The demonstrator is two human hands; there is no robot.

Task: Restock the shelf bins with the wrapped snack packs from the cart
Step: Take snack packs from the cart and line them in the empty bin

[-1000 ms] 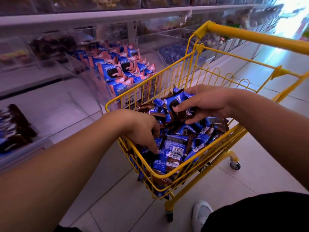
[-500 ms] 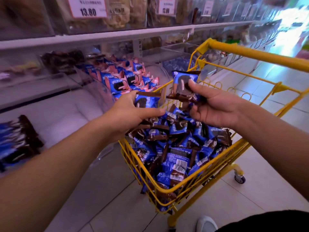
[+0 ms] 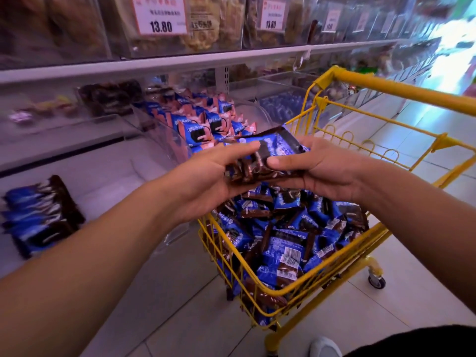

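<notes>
Both hands are now lifting clear of the yellow cart [image 3: 342, 269]: the left hand [image 3: 206, 176] and right hand [image 3: 319, 168] are pressing one stack of snack packs [image 3: 268, 153] together above its far edge, ready for the shelf bin [image 3: 164, 135]. About four packs are showing edge-on; dozens are waiting in the cart, uncountable.

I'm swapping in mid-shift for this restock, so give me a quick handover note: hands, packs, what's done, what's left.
Left hand and right hand: both grip one stack of blue-and-brown snack packs, held above the yellow cart.
Cart: heaped with loose packs.
Shelf: a row of matching packs already sits in the near left bin; the blue-and-pink packs fill the bin behind.
Done: stack gathered.
Left: place the stack in the left bin, probably, then empty the cart.
</notes>
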